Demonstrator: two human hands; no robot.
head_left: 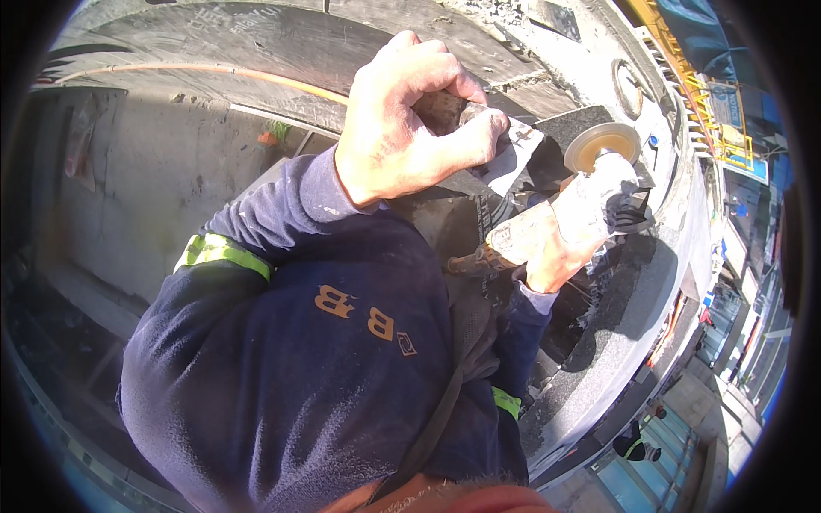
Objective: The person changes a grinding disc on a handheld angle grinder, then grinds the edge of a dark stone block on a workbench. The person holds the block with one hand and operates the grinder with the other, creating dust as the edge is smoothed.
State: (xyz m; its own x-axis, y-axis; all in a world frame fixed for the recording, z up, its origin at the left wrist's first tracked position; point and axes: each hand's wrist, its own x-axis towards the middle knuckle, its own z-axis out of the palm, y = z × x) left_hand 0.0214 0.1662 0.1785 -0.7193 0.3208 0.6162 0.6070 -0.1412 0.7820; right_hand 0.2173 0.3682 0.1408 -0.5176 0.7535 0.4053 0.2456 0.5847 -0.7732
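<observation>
My right hand (560,252) is wrapped round a dust-covered angle grinder (522,235). The grinder's round disc (601,145) points away from me, over dark stone pieces. Whether the disc turns cannot be told. Left of it, my left hand (410,120) is raised with its fingers curled toward the thumb. A greyish-brown patch shows between them, and I cannot make out what it is. Just past the thumb lies a white, crumpled sheet (516,154) with dark marks, beside a black slab (581,124).
An orange hose (256,74) runs along the curved grey wall at the far left. A grey speckled ledge (569,398) curves down my right side. Beyond it, far below, are a person (633,445) and glass panels. Yellow metalwork (676,60) stands at the far right.
</observation>
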